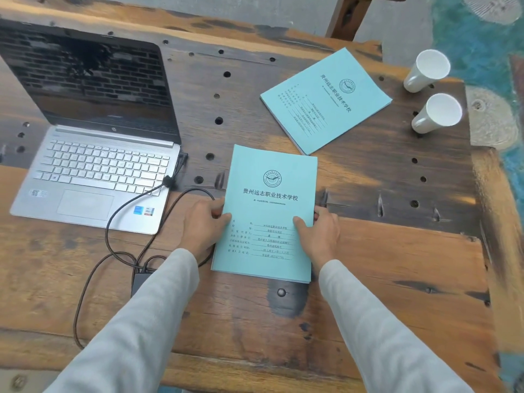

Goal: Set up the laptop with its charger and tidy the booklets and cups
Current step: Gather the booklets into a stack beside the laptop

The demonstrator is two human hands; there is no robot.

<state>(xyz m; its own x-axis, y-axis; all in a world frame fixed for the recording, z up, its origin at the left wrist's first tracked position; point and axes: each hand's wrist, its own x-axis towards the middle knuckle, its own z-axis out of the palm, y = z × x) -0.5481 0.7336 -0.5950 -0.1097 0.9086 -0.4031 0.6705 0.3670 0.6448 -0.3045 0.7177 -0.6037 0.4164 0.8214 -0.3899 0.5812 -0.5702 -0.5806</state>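
Right at the near middle of the wooden tabletop [397, 265] is the near booklet [269, 194], light blue cover face up with black printed text and a round emblem, lying flat and pretty much square to the viewer. Both bare hands are on its lower half. The left grip [202, 222] pinches the left edge, thumb on top of the cover and the other fingers tucked at the edge. The right grip [321, 234] does the same on the right edge, thumb laid on the cover, fingers curled round the side. Grey sleeves [147, 321] on both arms. Farther off and to the right lies the far booklet [326, 100], same blue cover, turned at an angle and well apart from the first one. Out at the far right edge are two white paper cups, the far cup [426, 70] and the near cup [436, 113], close together but not touching, mouths open toward the camera. Over on the left the silver laptop [93, 160] is open, screen dark with just reflections in it. A black cable [113, 217] runs from the laptop's right side, loops across the wood just left of the left grip and ends at the black charger brick [140, 282], half hidden behind one of those sleeves. The wood is dotted with round holes [219, 120] and dark stains.
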